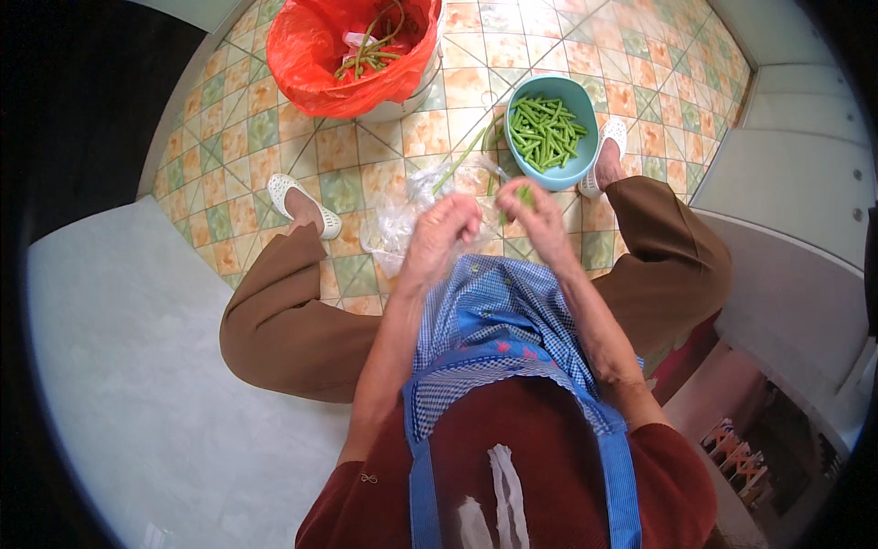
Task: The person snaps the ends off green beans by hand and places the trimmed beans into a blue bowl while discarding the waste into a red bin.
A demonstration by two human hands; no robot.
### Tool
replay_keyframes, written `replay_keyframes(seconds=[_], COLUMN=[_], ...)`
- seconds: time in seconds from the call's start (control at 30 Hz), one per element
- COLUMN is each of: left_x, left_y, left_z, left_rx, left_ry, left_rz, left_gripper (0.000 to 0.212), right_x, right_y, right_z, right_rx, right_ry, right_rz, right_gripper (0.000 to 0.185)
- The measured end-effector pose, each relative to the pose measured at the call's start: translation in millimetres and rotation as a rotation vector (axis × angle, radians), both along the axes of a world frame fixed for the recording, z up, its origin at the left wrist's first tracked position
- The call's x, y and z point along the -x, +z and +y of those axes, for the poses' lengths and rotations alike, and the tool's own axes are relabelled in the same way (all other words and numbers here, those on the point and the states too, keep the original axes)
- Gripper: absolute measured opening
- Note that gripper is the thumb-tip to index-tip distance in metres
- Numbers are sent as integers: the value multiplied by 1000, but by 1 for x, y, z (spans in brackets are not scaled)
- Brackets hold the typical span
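My right hand is curled around green bean pieces, just below a light blue plastic basin. Inside the basin lie many short lengths of green bean. My left hand is beside it, fingers bent inward and blurred; whether anything is pinched there I cannot tell. Beneath and beyond both hands a clear plastic bag spreads over the floor. A long green bean stretches across the bag toward the basin, with more bean stems partly hidden behind my right hand.
A bin lined with a red plastic bag holds bean scraps at the upper left. White shoes stand on the patterned tile floor. Pale cabinets line the right side. A blue checked apron covers my lap.
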State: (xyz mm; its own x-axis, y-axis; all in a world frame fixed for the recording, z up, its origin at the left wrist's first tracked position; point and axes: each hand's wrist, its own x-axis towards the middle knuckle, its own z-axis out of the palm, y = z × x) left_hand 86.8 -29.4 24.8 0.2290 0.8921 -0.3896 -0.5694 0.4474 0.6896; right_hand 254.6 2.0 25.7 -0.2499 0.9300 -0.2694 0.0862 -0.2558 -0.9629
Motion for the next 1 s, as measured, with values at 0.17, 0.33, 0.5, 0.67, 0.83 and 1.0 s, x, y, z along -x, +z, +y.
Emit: replay_keyframes(seconds=[0.17,0.33,0.5,0.67,0.83,1.0], left_x=[43,70,57,23,4,6], left_y=[82,83,-2,-170,-225,-245], left_z=[101,142,110,58,38,46], left_rx=[-259,-482,-178,-178,-207,35], left_ry=[189,375,27,-183,-142,-197], left_rz=[696,1334,981,1182,1393,1463], left_gripper=[30,41,23,22,26,24], right_x=[-55,-73,1,58,61,58], right_y=[-34,-89,-126,-204,-226,-203], right_z=[95,130,97,82,73,64], right_rx=[-265,-854,-277,-186,-225,-209], right_ry=[-165,-138,209,497,378,406], right_rz=[-415,-997,-522,-967,-796,-542], right_gripper=[30,41,23,25,26,34])
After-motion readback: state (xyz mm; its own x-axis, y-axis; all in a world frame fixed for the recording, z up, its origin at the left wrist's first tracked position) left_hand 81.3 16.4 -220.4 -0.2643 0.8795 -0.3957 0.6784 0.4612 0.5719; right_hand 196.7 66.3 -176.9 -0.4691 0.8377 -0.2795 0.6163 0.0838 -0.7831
